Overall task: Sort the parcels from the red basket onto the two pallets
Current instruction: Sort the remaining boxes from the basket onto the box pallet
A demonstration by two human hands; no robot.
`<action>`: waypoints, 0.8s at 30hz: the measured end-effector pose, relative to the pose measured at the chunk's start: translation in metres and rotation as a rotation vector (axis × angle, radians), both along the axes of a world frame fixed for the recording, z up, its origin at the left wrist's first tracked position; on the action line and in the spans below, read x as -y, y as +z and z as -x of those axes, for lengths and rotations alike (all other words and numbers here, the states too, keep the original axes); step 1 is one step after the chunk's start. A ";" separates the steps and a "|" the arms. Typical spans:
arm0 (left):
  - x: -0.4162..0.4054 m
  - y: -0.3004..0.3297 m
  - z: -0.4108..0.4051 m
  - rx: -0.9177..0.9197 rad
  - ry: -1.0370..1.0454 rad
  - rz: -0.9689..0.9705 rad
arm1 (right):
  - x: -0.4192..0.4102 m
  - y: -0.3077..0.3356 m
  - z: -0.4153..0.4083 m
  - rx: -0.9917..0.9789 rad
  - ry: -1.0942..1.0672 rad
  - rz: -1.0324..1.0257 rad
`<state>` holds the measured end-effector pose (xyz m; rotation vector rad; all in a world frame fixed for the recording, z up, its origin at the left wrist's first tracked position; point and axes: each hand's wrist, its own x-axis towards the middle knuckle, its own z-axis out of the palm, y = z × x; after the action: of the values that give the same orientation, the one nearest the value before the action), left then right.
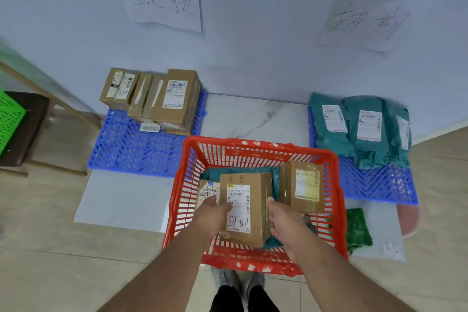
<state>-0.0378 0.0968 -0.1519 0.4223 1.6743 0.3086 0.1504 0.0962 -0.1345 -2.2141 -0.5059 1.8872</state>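
The red basket (187, 177) stands on the floor right in front of me. Over its middle I hold a brown cardboard parcel (257, 180) with a white handwritten label. My left hand (211, 213) grips its left edge and my right hand (283, 220) its right edge. Another brown box (305, 186) stands at the basket's right, a flat labelled parcel (209, 191) lies at its left, and teal bags (215, 173) lie underneath. The left blue pallet (126, 149) carries several brown boxes (174, 99). The right blue pallet (374, 182) carries teal mailer bags (364, 126).
Two handwritten paper signs hang on the wall, one (162, 2) above the left pallet and one (367, 20) above the right. A dark stool (27, 129) with a green crate (8, 121) stands at the left. A green cloth (357, 228) lies right of the basket.
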 end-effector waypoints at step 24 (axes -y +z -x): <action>-0.004 0.013 -0.006 0.045 0.079 -0.029 | -0.006 0.003 -0.007 -0.031 0.052 0.044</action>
<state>-0.0323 0.1012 -0.1385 0.3693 1.6463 0.3986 0.1575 0.1018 -0.1317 -2.2156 -0.5275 1.9738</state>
